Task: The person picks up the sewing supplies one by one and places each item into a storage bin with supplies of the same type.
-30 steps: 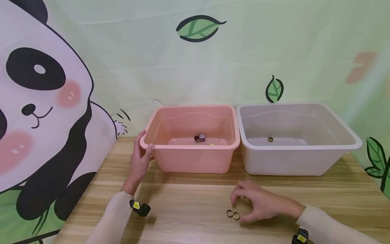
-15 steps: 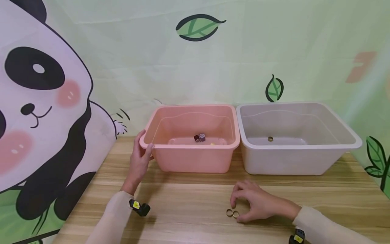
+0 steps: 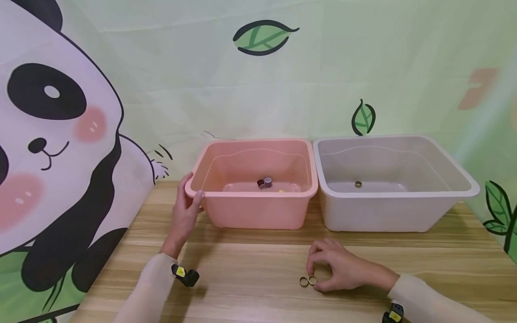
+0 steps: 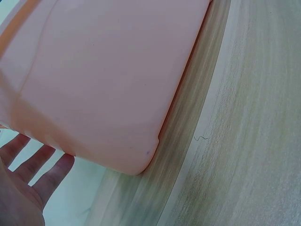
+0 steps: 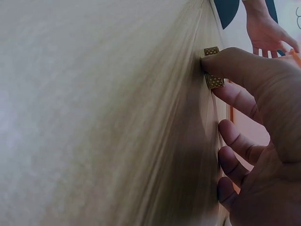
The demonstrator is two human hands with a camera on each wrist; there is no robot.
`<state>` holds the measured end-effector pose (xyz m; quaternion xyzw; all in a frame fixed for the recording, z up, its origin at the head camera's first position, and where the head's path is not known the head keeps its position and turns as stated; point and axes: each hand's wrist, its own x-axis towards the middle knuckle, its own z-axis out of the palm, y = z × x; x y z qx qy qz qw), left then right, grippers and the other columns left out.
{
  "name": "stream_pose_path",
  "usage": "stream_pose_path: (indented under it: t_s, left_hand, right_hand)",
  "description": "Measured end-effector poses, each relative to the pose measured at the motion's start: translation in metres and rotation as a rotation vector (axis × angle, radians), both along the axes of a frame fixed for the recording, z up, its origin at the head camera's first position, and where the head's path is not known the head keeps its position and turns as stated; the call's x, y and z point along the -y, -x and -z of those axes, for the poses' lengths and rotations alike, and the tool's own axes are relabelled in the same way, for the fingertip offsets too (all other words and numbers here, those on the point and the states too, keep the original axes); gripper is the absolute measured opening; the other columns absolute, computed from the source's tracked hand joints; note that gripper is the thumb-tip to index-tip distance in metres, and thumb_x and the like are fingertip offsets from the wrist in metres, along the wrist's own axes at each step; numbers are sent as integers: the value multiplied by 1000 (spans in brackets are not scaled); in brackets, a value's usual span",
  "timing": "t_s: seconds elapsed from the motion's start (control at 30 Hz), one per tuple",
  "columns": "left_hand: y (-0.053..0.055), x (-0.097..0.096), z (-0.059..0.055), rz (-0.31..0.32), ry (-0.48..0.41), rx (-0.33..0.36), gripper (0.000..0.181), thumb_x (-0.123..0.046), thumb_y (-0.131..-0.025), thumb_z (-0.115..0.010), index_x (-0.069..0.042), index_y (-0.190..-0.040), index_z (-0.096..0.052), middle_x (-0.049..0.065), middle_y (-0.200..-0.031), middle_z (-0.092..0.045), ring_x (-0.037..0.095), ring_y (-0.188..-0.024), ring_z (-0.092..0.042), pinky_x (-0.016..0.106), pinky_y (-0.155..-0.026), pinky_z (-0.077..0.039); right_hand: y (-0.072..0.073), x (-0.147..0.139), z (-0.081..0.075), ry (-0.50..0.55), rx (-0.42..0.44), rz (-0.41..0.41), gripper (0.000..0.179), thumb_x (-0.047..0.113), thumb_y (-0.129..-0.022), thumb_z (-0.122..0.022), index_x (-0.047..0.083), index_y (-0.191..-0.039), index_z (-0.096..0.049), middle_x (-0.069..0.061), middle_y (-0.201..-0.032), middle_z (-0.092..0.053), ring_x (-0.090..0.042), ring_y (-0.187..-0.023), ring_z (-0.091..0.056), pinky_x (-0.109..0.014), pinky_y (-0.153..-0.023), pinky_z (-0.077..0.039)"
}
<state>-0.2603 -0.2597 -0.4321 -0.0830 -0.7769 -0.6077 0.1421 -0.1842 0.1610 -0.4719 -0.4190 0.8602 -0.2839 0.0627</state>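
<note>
My left hand (image 3: 186, 215) grips the left front corner of a pink plastic tub (image 3: 258, 211), thumb over the rim; in the left wrist view its fingers (image 4: 52, 178) touch the tub's outer wall (image 4: 103, 84). On the wooden table my right hand (image 3: 343, 267) pinches a gold ring (image 3: 312, 280) between thumb and index finger. That patterned gold ring (image 5: 216, 81) shows in the right wrist view, partly covered by the thumb; the other fingers are loosely bent. Just left of it lies a second gold ring (image 3: 304, 281).
A light grey tub (image 3: 375, 213) stands right of the pink one, rims side by side, with a gold ring (image 3: 358, 184) inside. Small dark cylinders with pale ends (image 3: 268, 182) and a yellow piece (image 3: 282, 191) lie in the pink tub. A panda-printed cloth (image 3: 262, 98) hangs behind.
My right hand has shifted slightly left, and its thumb and index finger have closed on the right-hand ring of the pair. My left hand stays on the pink tub.
</note>
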Motion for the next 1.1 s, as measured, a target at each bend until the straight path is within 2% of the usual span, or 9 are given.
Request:
stream_pose_path:
  t_s: [0.57,0.77,0.93,1.1]
  left_hand:
    - [0,0,0,8,-7,-3,64,-35,-107,-54,-35,-161,-21,-1,-163,-33,33,-140,-46,54,-97,-54]
    - [0,1,-1,12,-11,0,64,-37,-107,-55,-37,-161,-21,-3,-163,-33,32,-140,-46,54,-97,-54]
    - [-2,1,-2,18,-15,12,66,-39,-106,-56,-38,-161,-20,-3,-164,-32,33,-141,-46,56,-98,-53]
    - [-1,1,-2,14,-7,12,66,-41,-106,-56,-39,-161,-20,-4,-164,-32,34,-141,-45,56,-98,-53]
  right_hand:
    - [2,-2,3,14,0,-6,25,31,-80,-87,38,-93,-67,17,-109,-53,-12,-111,-44,-43,-95,-37]
    - [2,-1,-5,27,55,3,26,29,-79,-86,38,-94,-66,18,-108,-54,-12,-107,-47,-39,-93,-42]
    - [6,-1,-12,66,61,-1,29,21,-77,-85,34,-95,-67,14,-106,-55,-18,-99,-51,-34,-84,-49]
    - [11,-1,-18,73,71,-6,30,19,-77,-85,34,-96,-67,11,-106,-55,-20,-97,-52,-34,-82,-51]
